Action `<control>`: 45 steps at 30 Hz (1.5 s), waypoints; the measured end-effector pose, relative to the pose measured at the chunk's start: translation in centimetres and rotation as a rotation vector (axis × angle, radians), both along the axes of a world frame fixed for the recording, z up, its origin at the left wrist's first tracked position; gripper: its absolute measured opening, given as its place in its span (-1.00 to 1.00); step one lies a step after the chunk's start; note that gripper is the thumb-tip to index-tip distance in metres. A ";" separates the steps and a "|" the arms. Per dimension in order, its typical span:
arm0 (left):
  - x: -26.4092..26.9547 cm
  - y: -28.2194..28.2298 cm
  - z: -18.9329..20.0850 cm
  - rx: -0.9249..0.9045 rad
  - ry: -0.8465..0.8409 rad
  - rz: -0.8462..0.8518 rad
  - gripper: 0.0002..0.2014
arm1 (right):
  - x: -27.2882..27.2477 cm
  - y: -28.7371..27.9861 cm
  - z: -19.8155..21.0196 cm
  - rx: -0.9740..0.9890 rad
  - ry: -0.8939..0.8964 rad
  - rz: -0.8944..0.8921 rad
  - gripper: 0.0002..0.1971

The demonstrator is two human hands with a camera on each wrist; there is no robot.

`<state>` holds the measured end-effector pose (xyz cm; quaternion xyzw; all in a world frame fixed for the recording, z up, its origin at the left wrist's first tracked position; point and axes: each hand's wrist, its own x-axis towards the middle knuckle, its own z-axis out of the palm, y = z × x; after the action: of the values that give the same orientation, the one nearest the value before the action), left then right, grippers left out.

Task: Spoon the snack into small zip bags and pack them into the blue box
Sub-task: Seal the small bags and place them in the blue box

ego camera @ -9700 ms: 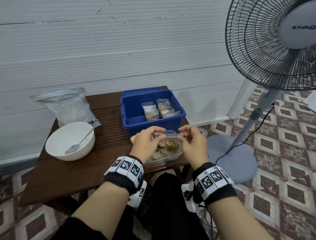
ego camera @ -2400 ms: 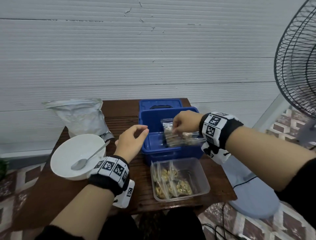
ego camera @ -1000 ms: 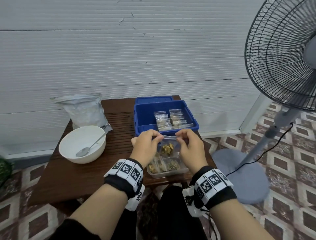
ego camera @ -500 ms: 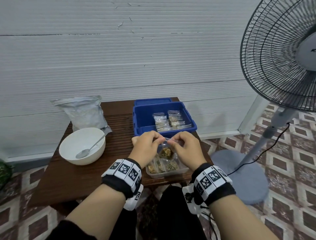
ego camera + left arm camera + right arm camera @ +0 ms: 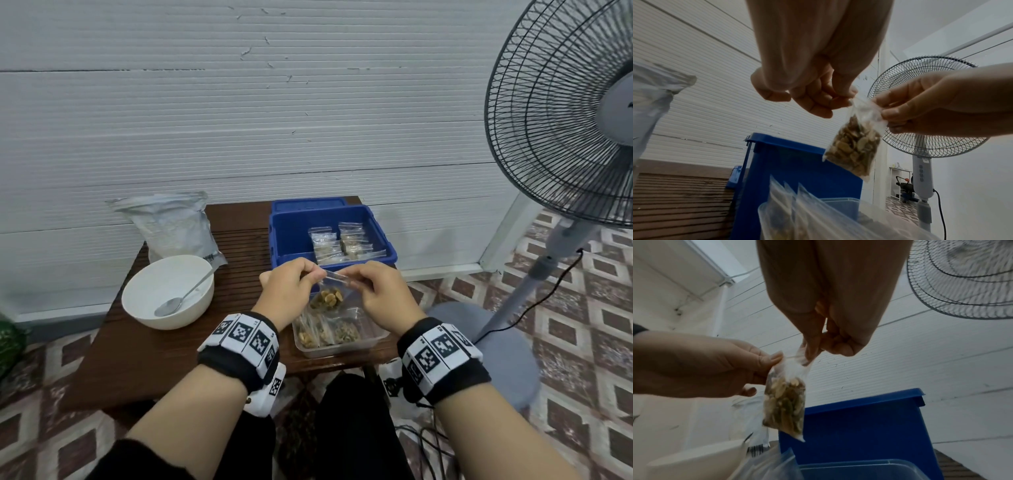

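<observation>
Pinching the top strip of a small zip bag (image 5: 329, 295) from either end, the left hand (image 5: 287, 287) and right hand (image 5: 383, 294) hold it just above the clear tub (image 5: 371, 342), which sits at the near edge of the surface (image 5: 137, 359) with more filled bags standing in it. It looks a light, limp thing, the film slippery and the snack sagging to the bottom, so the stiffer seal strip is probably the place to hold it. Left of the tub, a white bowl (image 5: 150, 301) holds a spoon (image 5: 178, 298). Just beyond the tub, the blue box (image 5: 291, 229) already has bags packed at its right. Left of the box leans a big snack bag (image 5: 171, 229); its label is too small to read.
</observation>
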<state>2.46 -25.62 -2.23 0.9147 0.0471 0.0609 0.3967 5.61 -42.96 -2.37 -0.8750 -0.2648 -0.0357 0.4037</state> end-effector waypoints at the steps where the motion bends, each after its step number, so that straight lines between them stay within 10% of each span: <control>1: 0.0 0.1 -0.1 -0.005 0.005 0.003 -0.79 | 0.1 0.0 0.0 -0.027 -0.011 0.009 -0.70; 20: 6.4 8.9 -1.4 -0.291 -0.004 0.250 -0.81 | 13.0 8.1 10.0 -0.470 -0.027 0.176 -0.88; 36: 13.2 11.2 -4.1 -0.381 0.179 0.215 -0.50 | 22.6 18.1 1.8 -1.091 0.052 0.418 -0.81; 45: 13.1 11.2 -5.3 -0.450 0.147 0.220 -0.47 | 22.0 18.8 0.0 -1.266 -0.288 0.316 -0.85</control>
<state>15.57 -14.44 -7.49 0.7947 0.1873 0.0250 0.5768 27.62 -24.12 -2.36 -0.8802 -0.4109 0.0696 -0.2269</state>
